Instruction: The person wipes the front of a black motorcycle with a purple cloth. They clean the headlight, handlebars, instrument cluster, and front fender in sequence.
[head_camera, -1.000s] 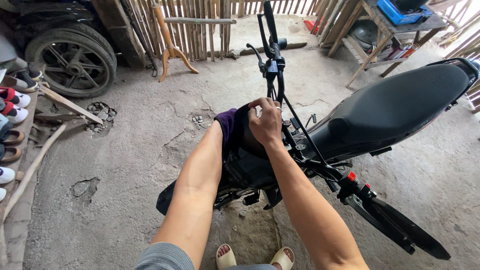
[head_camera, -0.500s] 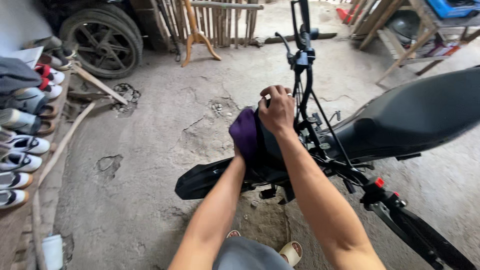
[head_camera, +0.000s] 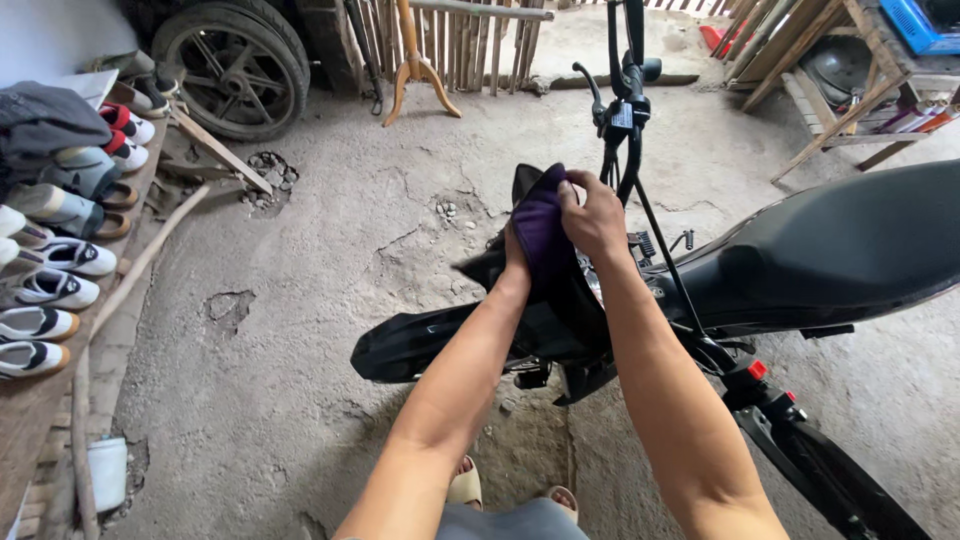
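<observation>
- The black motorcycle (head_camera: 800, 260) lies across the concrete floor (head_camera: 300, 380), its seat to the right and handlebar stem rising at the far centre
- A spoked wheel (head_camera: 235, 65) leans at the far left, above a row of shoes (head_camera: 50, 290) along the left edge
- The purple cloth (head_camera: 540, 235) sits bunched on the bike's dark front panel, between both hands; it looks soft, light and limp, best taken by a gathered fold
- The right hand (head_camera: 595, 215) pinches the cloth's upper edge, fingers closed on it
- The left hand (head_camera: 515, 262) is pressed behind the cloth and mostly hidden, so its grip cannot be judged
</observation>
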